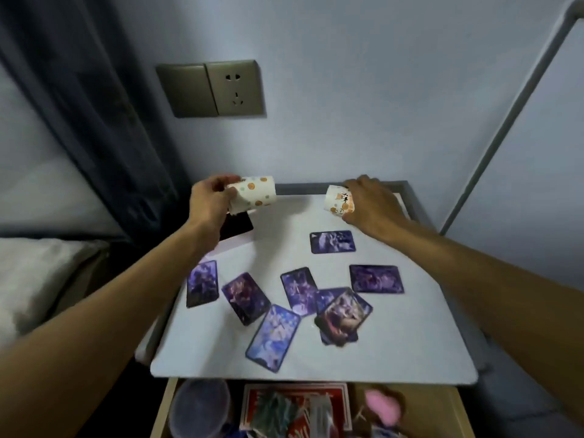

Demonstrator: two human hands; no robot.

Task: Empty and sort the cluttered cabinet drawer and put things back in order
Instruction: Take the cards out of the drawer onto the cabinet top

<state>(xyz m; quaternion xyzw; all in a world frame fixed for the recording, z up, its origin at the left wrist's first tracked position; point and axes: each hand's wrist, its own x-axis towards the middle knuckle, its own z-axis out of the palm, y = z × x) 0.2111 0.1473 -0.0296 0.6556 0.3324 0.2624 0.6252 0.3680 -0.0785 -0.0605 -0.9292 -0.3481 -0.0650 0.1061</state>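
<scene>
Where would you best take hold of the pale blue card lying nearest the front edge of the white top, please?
Probably its near short end, from the front. The pale blue card lies flat on the white top, so nothing offers a pinch; that end sits close to the front edge, so slide it over and pinch the overhang.

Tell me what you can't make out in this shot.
Head view only:
Drawer: contents blurred and cut off by the bottom edge.
Dark flat object: partly hidden by the left hand and its dotted cup.
Second cup: print blurred, partly covered by the right hand.
Cards: artwork too blurred to read.
</scene>
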